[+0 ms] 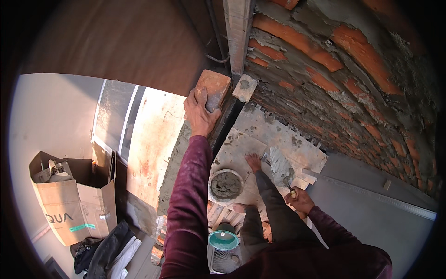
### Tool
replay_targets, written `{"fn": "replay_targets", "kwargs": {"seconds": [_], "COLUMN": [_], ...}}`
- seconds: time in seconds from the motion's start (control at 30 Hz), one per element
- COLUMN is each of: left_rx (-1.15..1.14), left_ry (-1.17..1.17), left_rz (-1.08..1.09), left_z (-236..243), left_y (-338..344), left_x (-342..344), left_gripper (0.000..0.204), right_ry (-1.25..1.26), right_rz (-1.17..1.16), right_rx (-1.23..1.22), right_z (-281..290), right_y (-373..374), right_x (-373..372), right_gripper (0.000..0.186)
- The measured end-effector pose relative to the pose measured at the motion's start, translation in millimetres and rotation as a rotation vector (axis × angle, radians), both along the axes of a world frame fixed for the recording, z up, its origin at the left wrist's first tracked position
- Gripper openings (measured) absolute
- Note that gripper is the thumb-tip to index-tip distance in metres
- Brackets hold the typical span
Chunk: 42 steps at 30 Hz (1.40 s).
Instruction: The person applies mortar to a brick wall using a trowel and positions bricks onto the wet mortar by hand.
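My left hand grips an orange brick on top of a narrow brick column edged with wet mortar, beside a small mortar-spotted block at the foot of an upright post. Low at the right, my right hand holds the handle of a trowel, whose blade is coated in grey mortar. A round bucket of grey mortar stands on plywood boards near my bare foot.
A rough brick wall smeared with mortar rises at the right. A cardboard box and dark bundled cloth are at the left. A teal bucket sits below. A long pale straightedge lies at lower right; a window is at left.
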<state>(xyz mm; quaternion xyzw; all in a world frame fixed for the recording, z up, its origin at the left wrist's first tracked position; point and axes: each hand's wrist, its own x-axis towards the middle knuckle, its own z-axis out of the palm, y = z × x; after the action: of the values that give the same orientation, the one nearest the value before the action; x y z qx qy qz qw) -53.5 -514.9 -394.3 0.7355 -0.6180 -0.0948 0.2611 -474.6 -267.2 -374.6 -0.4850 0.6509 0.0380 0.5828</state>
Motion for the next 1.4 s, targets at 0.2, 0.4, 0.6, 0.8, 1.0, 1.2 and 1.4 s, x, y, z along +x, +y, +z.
{"fn": "replay_targets", "kwargs": {"seconds": [0.2, 0.4, 0.6, 0.8, 1.0, 1.2, 1.4], "left_rx": [-0.005, 0.001, -0.009, -0.004, 0.004, -0.066, 0.052], "left_ry": [0.039, 0.010, 0.042, 0.016, 0.044, -0.043, -0.145], "left_rz": [0.065, 0.099, 0.056, 0.019, -0.002, -0.058, 0.096], "left_z": [-5.1, -10.9, -13.3, -17.8, -17.3, -12.2, 14.0], "left_y": [-2.5, -12.1, -20.2, -19.1, -20.9, -17.8, 25.5], "left_x": [-4.0, -7.5, -7.3, -1.0, -3.5, -2.4, -3.9], "left_gripper": [0.087, 0.086, 0.088, 0.086, 0.082, 0.078, 0.094], "right_ry": [-0.008, -0.047, 0.058, 0.021, -0.010, -0.308, -0.617], "right_rz": [0.031, 0.040, 0.154, 0.156, 0.264, 0.090, -0.150], "right_rx": [0.111, 0.147, 0.098, 0.071, -0.347, -0.604, -0.905], "right_z": [-2.4, -5.0, 24.1, 36.8, 73.2, 110.3, 111.0], "right_y": [-9.6, -13.7, -41.3, -59.9, -89.9, -124.6, -170.0], "right_x": [-3.8, -5.3, 13.2, 33.7, 69.8, 112.9, 175.0], "right_gripper": [0.022, 0.024, 0.032, 0.031, 0.030, 0.031, 0.033]}}
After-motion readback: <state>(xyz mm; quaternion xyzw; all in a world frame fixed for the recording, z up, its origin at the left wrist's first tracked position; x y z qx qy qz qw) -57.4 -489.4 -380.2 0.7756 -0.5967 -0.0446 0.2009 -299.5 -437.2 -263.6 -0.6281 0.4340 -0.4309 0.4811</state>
